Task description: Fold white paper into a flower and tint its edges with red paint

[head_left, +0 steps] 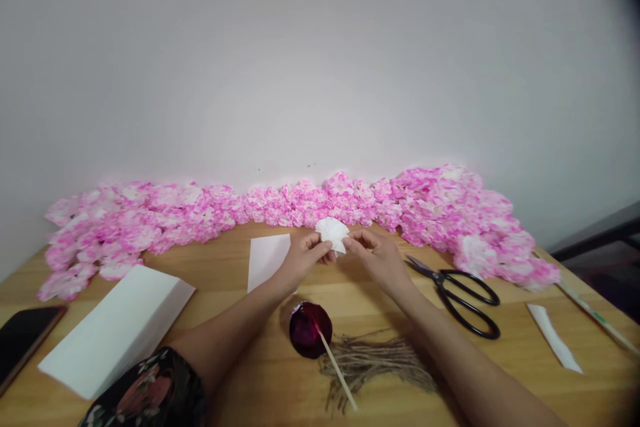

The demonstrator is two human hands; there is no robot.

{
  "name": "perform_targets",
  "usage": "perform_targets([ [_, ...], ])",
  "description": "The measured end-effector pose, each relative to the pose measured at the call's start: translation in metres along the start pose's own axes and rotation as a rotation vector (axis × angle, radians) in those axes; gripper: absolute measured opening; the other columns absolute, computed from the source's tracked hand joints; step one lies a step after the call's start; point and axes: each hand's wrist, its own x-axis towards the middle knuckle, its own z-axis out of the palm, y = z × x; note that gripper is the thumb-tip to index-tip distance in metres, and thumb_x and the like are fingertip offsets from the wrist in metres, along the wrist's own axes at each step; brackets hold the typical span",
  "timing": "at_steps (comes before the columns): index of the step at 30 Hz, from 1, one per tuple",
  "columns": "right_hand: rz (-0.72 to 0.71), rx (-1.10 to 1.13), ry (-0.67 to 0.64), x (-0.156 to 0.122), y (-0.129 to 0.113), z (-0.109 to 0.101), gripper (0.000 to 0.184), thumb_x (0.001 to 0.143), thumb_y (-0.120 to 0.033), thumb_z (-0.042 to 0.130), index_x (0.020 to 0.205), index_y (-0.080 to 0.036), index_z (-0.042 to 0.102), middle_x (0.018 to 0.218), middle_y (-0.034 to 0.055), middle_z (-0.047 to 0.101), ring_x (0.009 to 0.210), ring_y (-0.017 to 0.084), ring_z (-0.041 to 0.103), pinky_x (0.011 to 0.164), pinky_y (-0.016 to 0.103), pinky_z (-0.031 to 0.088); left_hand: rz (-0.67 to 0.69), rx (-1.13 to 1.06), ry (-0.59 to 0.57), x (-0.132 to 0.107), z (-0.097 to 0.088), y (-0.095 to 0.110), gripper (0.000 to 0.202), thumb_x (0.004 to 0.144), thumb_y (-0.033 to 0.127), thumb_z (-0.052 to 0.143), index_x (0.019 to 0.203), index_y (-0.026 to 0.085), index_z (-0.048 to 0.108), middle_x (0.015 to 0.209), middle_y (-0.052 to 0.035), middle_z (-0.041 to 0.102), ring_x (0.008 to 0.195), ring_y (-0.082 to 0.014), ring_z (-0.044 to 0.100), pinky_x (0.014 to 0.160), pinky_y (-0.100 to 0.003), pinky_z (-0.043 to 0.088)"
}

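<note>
Between my two hands is a small white fan-shaped piece of pleated paper [332,232], held above the middle of the table. My left hand [309,255] pinches its left lower edge between thumb and fingers. On the other side, my right hand [376,255] grips the right edge with thumb and forefinger. A white paper sheet [265,259] lies partly behind my left hand. Nearer me stands a small dish of dark magenta liquid [303,333] with a thin wooden stick [337,367] resting in it. Black-handled scissors [450,287] lie right of my right hand.
Pink and white paper flowers [305,203] are heaped along the wall. A stack of white paper [117,327] and a dark phone [25,340] lie at left. Brown twine strands [385,357] sit near my right forearm. A white strip [554,337] and a long stick [595,317] lie at right.
</note>
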Motion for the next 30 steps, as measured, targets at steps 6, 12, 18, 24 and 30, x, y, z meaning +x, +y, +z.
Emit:
perform_targets([
  [6, -0.011, 0.046, 0.111, 0.004, 0.001, -0.007, 0.039, 0.084, -0.047, 0.058, 0.109, -0.019, 0.065, 0.102, 0.0083, 0.069, 0.091, 0.022, 0.064, 0.078, 0.034, 0.049, -0.013, -0.002, 0.021, 0.000, -0.001, -0.001, 0.031, 0.073, 0.043, 0.066, 0.070, 0.013, 0.059, 0.063, -0.0027, 0.064, 0.059, -0.0106, 0.056, 0.061, -0.025, 0.045],
  [12, 0.057, 0.183, -0.080, 0.010, 0.012, -0.002, 0.056, 0.078, -0.051, 0.063, 0.125, -0.020, 0.059, 0.114, 0.0100, 0.068, 0.101, 0.025, 0.064, 0.084, 0.038, 0.052, -0.012, 0.061, -0.023, -0.001, 0.000, -0.002, 0.031, 0.074, 0.043, 0.065, 0.073, 0.013, 0.061, 0.065, -0.0030, 0.064, 0.061, -0.0116, 0.057, 0.063, -0.025, 0.046],
  [18, -0.060, -0.105, -0.019, 0.000, 0.001, 0.003, 0.027, 0.082, -0.040, 0.062, 0.097, -0.020, 0.071, 0.091, 0.0046, 0.073, 0.079, 0.021, 0.065, 0.070, 0.031, 0.048, 0.105, 0.171, 0.025, 0.000, 0.002, -0.006, 0.030, 0.080, 0.043, 0.058, 0.075, 0.014, 0.062, 0.073, -0.0037, 0.065, 0.069, -0.0142, 0.059, 0.067, -0.025, 0.047],
  [24, -0.269, -0.353, 0.079, -0.009, 0.001, 0.009, 0.021, 0.089, -0.032, 0.053, 0.088, -0.019, 0.070, 0.079, 0.0049, 0.070, 0.071, 0.019, 0.062, 0.065, 0.029, 0.041, 0.147, 0.299, 0.043, 0.002, 0.002, -0.014, 0.026, 0.080, 0.039, 0.059, 0.079, 0.014, 0.066, 0.078, -0.0047, 0.067, 0.076, -0.0175, 0.060, 0.070, -0.027, 0.049],
  [30, -0.143, -0.153, 0.026, -0.004, 0.005, 0.006, 0.027, 0.090, -0.037, 0.049, 0.076, -0.019, 0.064, 0.067, 0.0018, 0.064, 0.061, 0.016, 0.056, 0.058, 0.027, 0.039, 0.141, 0.250, -0.021, 0.004, 0.000, -0.017, 0.023, 0.079, 0.035, 0.058, 0.081, 0.013, 0.065, 0.077, -0.0046, 0.066, 0.074, -0.0171, 0.061, 0.073, -0.030, 0.050],
])
